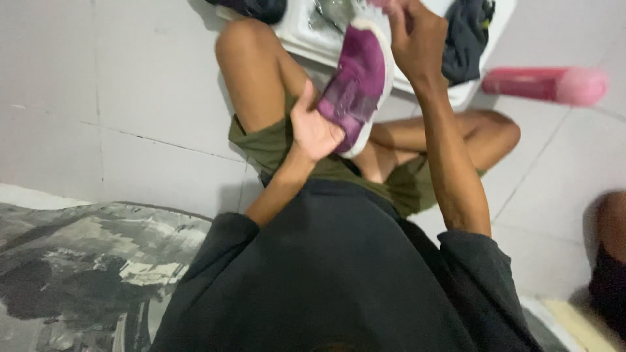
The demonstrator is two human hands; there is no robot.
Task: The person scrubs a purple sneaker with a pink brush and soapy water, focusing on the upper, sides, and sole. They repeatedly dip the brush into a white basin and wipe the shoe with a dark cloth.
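**Purple shoe held over a white basin**

Pale tiled floor [130, 98], grey joints showing. Person seated cross-legged, dark top, olive shorts. White basin [306, 39] ahead of the knees, dark cloth [466, 36] draped on its far rim. Purple shoe [358, 85] with white sole tilted above the basin's near edge. Left hand [313, 127] clamped on the heel end, fingers curled round it. Right hand [414, 32] at the toe end, fingers closed; grip partly hidden. Pink bottle [544, 85] lying on the floor, right. Patterned mat [78, 267] at lower left.

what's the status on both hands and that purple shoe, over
Left hand grips the heel end of the purple shoe. Right hand at its toe end, grip unclear. Shoe held over the white basin. Nothing in the way.
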